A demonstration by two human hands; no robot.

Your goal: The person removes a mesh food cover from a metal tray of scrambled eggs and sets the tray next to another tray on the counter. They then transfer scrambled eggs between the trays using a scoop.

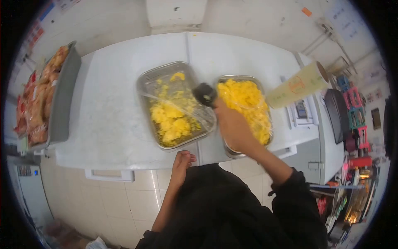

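Observation:
My right hand (232, 126) is closed round a dark, rounded tool (205, 94), blurred, between two metal trays. Under the tool's left side, the left tray (143, 89) holds yellow, crumbly food (171, 120), partly covered by clear plastic film (182, 108). More yellow food (242, 96) fills the right tray (238, 77), beneath my right forearm and hand. My left hand (182, 161) is at the table's front edge, just below the left tray, with its fingers curled; whether they hold anything is hidden.
On the far left stands a grey bin (66, 95) of plastic-wrapped, meat-like packages (39, 101). A large pale roll (297, 85) lies at the right of the white table (110, 99), beside papers and a small device (301, 110). Shelves with colourful items are at far right.

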